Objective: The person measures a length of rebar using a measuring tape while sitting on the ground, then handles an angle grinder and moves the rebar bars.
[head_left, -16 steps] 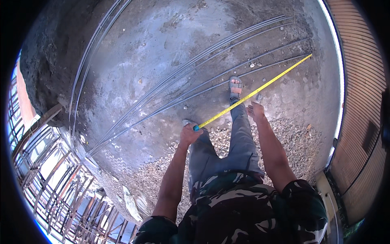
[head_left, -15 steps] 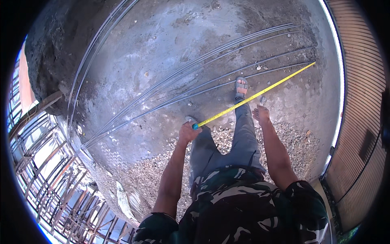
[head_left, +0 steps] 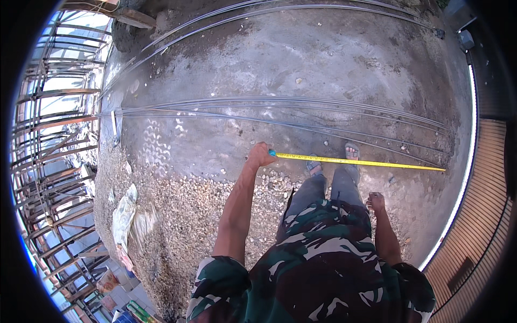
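Note:
My left hand (head_left: pixel 259 155) is closed around a small teal tape measure (head_left: pixel 272 154), held over the ground ahead of me. Out of its case runs the yellow tape blade (head_left: pixel 366 162), stretched to the right across the front of my sandalled feet. Its far end lies near the right ends of several thin steel rods (head_left: pixel 242 117). The rods run side by side on the ground just beyond the tape. My right hand (head_left: pixel 376 201) hangs low beside my right leg, apart from the tape, with nothing in it and its fingers loosely bent, thumb apart.
More steel rods (head_left: pixel 269 11) lie farther off. Gravel (head_left: pixel 188 215) spreads at my left, with a crumpled plastic sack (head_left: pixel 125 212) on it. Wooden framework (head_left: pixel 59 145) lines the left edge. A corrugated metal wall (head_left: pixel 474 215) stands at the right.
My view and body have turned left, so the tape and rods now run nearly level across the picture. My left hand still holds the tape measure; my right hand has dropped back toward my side.

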A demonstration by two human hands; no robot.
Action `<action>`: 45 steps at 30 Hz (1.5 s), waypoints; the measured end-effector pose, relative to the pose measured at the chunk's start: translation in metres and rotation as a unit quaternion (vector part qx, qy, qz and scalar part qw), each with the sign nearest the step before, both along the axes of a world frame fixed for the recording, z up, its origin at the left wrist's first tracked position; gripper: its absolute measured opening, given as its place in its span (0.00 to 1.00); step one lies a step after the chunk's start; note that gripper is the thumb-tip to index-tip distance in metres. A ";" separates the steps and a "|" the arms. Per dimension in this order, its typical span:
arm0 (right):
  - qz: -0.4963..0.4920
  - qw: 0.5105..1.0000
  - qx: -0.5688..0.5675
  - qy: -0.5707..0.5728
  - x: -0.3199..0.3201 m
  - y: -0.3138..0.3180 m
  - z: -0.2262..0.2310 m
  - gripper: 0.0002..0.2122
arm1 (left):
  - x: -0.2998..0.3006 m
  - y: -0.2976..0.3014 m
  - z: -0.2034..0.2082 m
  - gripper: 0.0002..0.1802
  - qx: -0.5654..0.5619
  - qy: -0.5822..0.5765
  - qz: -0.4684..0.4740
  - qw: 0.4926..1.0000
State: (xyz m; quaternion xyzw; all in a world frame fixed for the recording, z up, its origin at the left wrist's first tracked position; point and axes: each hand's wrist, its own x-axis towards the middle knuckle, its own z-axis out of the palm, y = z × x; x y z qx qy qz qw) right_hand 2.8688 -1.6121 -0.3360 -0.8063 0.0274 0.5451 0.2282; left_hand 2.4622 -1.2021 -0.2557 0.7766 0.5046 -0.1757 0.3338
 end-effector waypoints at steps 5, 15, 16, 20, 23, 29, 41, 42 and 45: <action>0.076 0.995 0.071 0.015 -0.073 0.062 0.019 0.13 | -0.101 0.057 0.016 0.25 0.007 0.003 -0.002 1.000; 0.691 0.632 0.062 -0.345 -0.198 0.094 -0.081 0.13 | -0.262 0.258 0.084 0.27 0.098 -0.064 -0.007 0.993; 0.735 0.647 0.064 -0.191 -0.283 0.147 -0.056 0.12 | -0.343 0.251 0.084 0.29 0.047 0.001 0.034 0.998; 0.505 0.806 0.268 -0.151 -0.363 0.254 -0.053 0.15 | -0.467 0.283 0.110 0.29 0.020 -0.037 0.081 0.996; 0.507 0.844 0.170 -0.031 -0.484 0.367 -0.017 0.14 | -0.561 0.301 0.105 0.27 0.035 -0.046 0.094 0.994; 0.520 0.816 0.253 -0.020 -0.635 0.462 -0.029 0.12 | -0.719 0.367 0.088 0.27 0.058 -0.094 0.066 0.992; 0.300 0.916 0.259 0.055 -1.000 0.527 -0.066 0.15 | -0.991 0.525 0.112 0.25 0.053 -0.116 -0.001 0.992; 0.325 0.913 0.242 0.039 -1.029 0.545 -0.058 0.14 | -1.016 0.543 0.108 0.25 0.052 -0.112 0.009 0.992; 0.344 0.916 0.202 -0.041 -1.105 0.600 -0.024 0.13 | -1.069 0.608 0.106 0.23 0.014 -0.102 0.046 0.994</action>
